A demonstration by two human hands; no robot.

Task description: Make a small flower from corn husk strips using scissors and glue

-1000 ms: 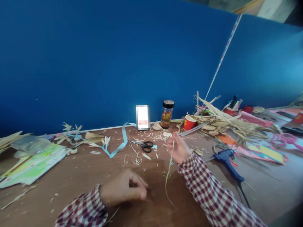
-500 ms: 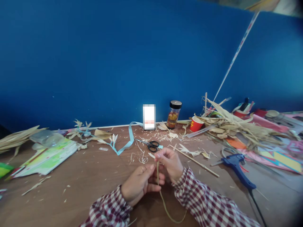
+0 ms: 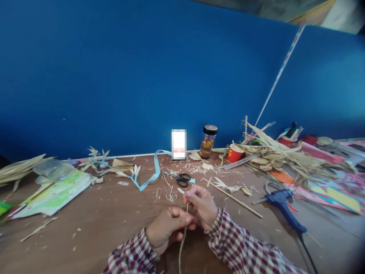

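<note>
Right at the bottom centre of the frame, here's the thin pale-green strand [image 3: 182, 249], its loose end hanging below the hands toward the lower edge. The left hand [image 3: 168, 230] has it pinched between thumb and fingers, and just above, a little to the right, the right hand [image 3: 203, 205] grips the upper end, fingertips closed, the short length between them pulled fairly straight. Out to the lower right lies a blue glue gun [image 3: 286, 207], with a slim stick [image 3: 236, 199] between it and the hands. Mid-frame, past the fingers, black-handled scissors [image 3: 177, 176] rest among pale shavings, light-blue ribbon [image 3: 149, 180] to their left. Farther back, right of centre, a red cup [image 3: 235, 154] leans beside a heap of dry husks [image 3: 273, 156], a black-lidded jar [image 3: 208, 144] stands nearby, and the blue wall [image 3: 142, 76] fills everything above.
</note>
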